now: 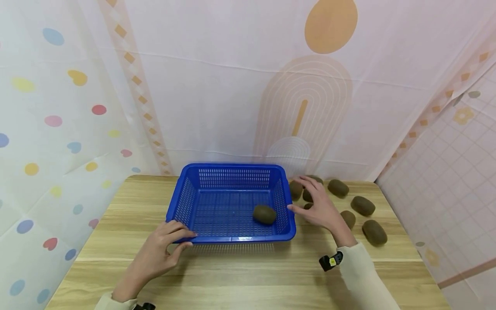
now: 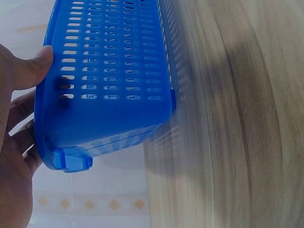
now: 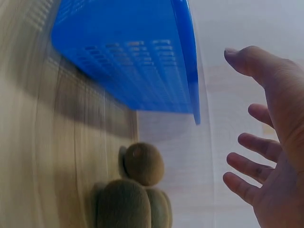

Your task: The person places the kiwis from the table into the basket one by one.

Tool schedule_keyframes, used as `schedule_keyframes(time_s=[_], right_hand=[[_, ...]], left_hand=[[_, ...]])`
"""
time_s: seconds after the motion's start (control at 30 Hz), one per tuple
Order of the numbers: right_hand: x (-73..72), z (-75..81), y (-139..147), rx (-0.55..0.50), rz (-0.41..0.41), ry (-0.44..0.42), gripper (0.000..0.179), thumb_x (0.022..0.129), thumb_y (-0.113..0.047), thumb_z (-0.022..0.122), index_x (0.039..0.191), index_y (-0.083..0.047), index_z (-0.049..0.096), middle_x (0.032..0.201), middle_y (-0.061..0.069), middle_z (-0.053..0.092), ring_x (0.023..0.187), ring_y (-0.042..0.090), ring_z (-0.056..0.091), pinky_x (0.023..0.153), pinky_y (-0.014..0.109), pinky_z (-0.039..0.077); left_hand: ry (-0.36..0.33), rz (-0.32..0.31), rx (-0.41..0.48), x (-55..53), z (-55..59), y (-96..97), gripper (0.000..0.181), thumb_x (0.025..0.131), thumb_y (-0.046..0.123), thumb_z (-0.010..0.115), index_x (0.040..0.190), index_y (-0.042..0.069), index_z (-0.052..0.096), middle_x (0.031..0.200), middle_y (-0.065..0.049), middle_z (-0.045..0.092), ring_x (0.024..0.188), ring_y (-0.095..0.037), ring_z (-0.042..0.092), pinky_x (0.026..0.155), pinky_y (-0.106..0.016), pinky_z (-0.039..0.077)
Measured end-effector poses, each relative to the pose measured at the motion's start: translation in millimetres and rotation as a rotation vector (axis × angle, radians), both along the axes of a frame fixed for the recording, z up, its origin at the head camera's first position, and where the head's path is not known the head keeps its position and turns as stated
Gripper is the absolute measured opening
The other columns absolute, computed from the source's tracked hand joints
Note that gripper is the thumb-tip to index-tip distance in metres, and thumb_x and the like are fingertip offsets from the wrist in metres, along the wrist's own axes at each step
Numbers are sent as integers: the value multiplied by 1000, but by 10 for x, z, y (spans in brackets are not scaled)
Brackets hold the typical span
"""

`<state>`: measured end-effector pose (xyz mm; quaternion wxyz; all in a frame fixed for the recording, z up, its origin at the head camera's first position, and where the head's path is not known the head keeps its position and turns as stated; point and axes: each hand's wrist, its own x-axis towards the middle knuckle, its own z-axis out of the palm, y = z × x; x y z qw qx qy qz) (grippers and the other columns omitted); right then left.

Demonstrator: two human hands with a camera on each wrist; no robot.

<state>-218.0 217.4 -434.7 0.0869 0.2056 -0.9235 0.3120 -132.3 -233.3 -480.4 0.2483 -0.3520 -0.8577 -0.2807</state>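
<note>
You have your left hand (image 1: 164,246) at the near left corner of the blue basket (image 1: 213,239). Its thumb presses the outer side of the wall, and its fingers (image 1: 176,231) are bent over the rim, so the rim is pinched between them with only a small gap. The left wrist view shows this same grip from the side.

Your right hand (image 1: 320,209) is just beside the right rim of the basket, over the fruits that lie there. Its fingers are spread and slightly bent, with a wide space between them and the thumb, and they have hold of nothing. In the right wrist view this hand is apart from the basket wall.

The basket stands upright on the wooden desk (image 1: 248,280). Inside it one kiwifruit (image 1: 265,214) lies on the bottom, near the right wall and toward the front side. The other kiwifruits (image 1: 363,206) lie on the desk to the right of the basket. Some of them are close together near the basket, partly hidden by your right hand; the others lie farther to the right, more apart.

Behind the desk hangs a pale cloth (image 1: 217,103) with printed shapes. On your right wrist you wear a small black device (image 1: 330,261).
</note>
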Motion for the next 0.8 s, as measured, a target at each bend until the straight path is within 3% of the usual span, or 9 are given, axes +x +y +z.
schedule_keyframes(time_s=[0.3,0.57,0.8], right_hand=[[-10,-144,234,-21,-47,88,81,82,-31,86,150,-12,49,159,18,42,143,46,38,111,67,37],[38,-314,369,35,-111,6,86,85,-38,83,155,-12,42,162,21,35,145,49,34,111,70,36],[58,-468,442,68,-129,-22,87,83,-36,84,155,-10,42,158,24,40,144,52,34,110,71,37]], left_hand=[[3,-1,-2,-6,-9,-2,30,75,4,86,100,19,78,96,10,69,90,-7,58,82,-20,40],[-7,13,-8,3,-8,3,28,77,5,86,99,19,78,97,11,69,91,-7,58,83,-20,41],[-16,13,-6,7,-6,5,28,77,5,85,99,19,78,98,11,69,92,-7,59,84,-20,41]])
